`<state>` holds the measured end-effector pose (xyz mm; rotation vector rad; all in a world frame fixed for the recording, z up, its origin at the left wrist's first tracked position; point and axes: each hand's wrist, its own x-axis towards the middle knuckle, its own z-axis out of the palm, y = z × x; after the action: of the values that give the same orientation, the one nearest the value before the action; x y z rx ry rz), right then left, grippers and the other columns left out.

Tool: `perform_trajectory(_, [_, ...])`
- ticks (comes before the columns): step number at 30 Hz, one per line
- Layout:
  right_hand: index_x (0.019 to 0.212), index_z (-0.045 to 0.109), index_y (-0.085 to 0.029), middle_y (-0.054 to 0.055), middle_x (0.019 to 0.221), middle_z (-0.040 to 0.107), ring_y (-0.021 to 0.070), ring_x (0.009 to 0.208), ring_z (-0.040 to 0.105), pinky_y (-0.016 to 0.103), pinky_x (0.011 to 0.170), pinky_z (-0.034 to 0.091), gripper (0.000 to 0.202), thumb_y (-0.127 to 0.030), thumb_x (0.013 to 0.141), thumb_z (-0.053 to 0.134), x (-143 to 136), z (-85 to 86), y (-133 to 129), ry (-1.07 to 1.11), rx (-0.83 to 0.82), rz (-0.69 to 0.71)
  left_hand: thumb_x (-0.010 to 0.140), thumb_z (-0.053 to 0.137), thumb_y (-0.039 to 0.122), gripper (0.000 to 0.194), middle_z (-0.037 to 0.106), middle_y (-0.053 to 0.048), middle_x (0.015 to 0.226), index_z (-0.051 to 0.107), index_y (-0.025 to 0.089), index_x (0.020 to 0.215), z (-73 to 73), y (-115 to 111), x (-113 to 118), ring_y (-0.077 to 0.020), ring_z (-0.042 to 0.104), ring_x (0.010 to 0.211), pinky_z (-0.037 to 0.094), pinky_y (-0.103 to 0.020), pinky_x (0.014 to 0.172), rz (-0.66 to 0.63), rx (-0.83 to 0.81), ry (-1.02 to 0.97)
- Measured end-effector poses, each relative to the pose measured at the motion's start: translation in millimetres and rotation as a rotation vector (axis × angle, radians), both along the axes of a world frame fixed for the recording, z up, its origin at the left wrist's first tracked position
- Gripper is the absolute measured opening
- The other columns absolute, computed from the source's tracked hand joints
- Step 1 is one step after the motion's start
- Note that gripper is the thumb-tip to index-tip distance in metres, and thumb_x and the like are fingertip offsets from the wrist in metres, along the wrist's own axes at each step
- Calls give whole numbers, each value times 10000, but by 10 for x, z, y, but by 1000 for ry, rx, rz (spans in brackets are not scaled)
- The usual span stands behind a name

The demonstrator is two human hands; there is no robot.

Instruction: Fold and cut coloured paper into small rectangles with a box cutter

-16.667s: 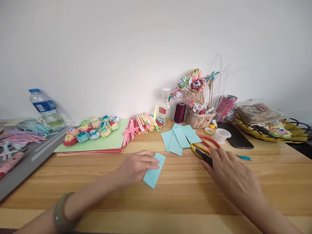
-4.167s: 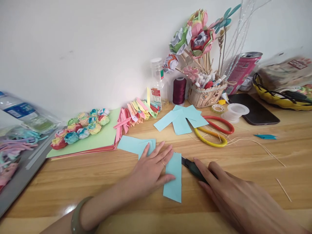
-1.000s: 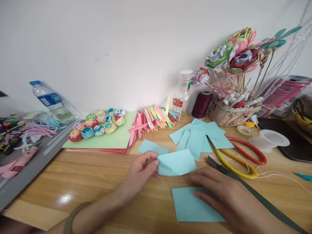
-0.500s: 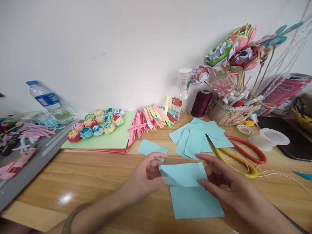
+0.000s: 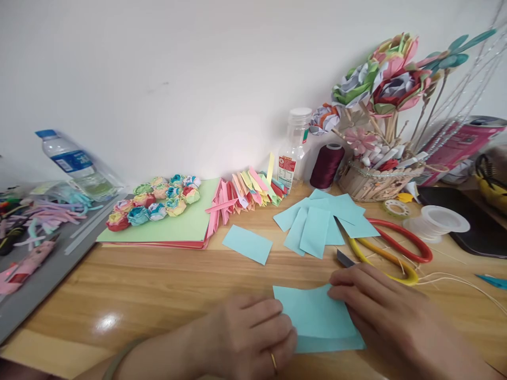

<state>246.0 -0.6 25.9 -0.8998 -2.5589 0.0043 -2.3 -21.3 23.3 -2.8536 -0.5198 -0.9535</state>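
Two light-blue paper pieces (image 5: 322,314) lie one over the other near the front edge, the lower one showing along the front. My left hand (image 5: 253,335), with a ring on one finger, has its fingers curled on the upper piece's left side. At the upper right corner, my right hand (image 5: 380,306) pinches the same piece. A grey blade-like tip (image 5: 344,258) shows just behind my right hand. One blue rectangle (image 5: 247,244) lies apart at the middle, and several blue pieces (image 5: 315,229) overlap to its right.
Red (image 5: 422,253) and yellow handles (image 5: 412,277) lie at the right beside a clear spool (image 5: 439,221). Behind stand a glass bottle (image 5: 291,153), purple thread (image 5: 327,166) and a flower basket (image 5: 380,182). Paper flowers (image 5: 174,203) rest on green sheets (image 5: 182,232) at the left.
The upper blue piece has come down over the lower one. My left hand has moved down and right and turned over; my right hand has moved slightly right. The grey tip has come into view.
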Motion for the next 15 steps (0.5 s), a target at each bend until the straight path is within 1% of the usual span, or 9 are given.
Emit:
perform_trajectory(3, [944,604,-227,37,915,653,162,849,606,286,675,492,298,-187,924,309,13,-49,-137,2,37,41,841,459,64,226,601,5,597,615,130,691,-86,-39,53,-106,519,536,442,-220,545,-23,-18,23])
perform_trajectory(5, [938,613,-234,26,888,669,166,819,617,295,679,501,336,-209,934,278,59,-98,-223,0,53,60,836,473,76,236,582,10,571,596,153,650,-114,-67,69,-107,490,515,409,-224,506,-18,-81,87])
perform_trajectory(7, [967,616,-238,16,922,684,169,846,627,294,714,514,329,-209,926,291,131,-157,-282,-30,57,76,848,469,85,251,585,-1,567,598,176,652,-95,-88,71,-117,501,526,377,-232,485,-2,-182,205])
perform_trajectory(9, [1034,611,-241,8,990,687,171,907,629,284,751,523,305,-196,906,337,204,-226,-314,-67,56,85,876,454,115,257,615,-19,598,624,190,699,-48,-88,58,-131,539,560,375,-240,487,-4,-282,310])
perform_trajectory(11, [1078,608,-238,11,1016,686,177,932,629,277,764,529,292,-193,879,399,246,-295,-333,-80,73,96,910,447,192,243,655,-24,650,652,194,780,-13,-56,26,-135,578,597,414,-235,523,-6,-374,310])
perform_trajectory(12, [1078,612,-234,17,1013,687,185,929,632,283,768,531,278,-201,866,435,252,-324,-342,-79,91,86,922,443,226,238,677,-28,696,660,195,828,-12,-26,0,-137,601,635,445,-231,571,28,-407,262])
perform_trajectory(13, [1068,618,-229,23,1000,690,193,917,636,293,770,532,258,-221,856,473,247,-348,-352,-70,114,63,928,438,245,234,697,-38,766,662,194,883,-23,15,-34,-143,626,702,473,-233,646,91,-422,197])
perform_trajectory(15, [1035,629,-220,28,962,693,200,876,644,306,756,534,235,-313,836,545,216,-373,-371,-51,147,18,923,450,251,230,693,-85,1005,637,177,1035,-80,121,-124,-190,632,937,476,-293,836,291,-406,71])
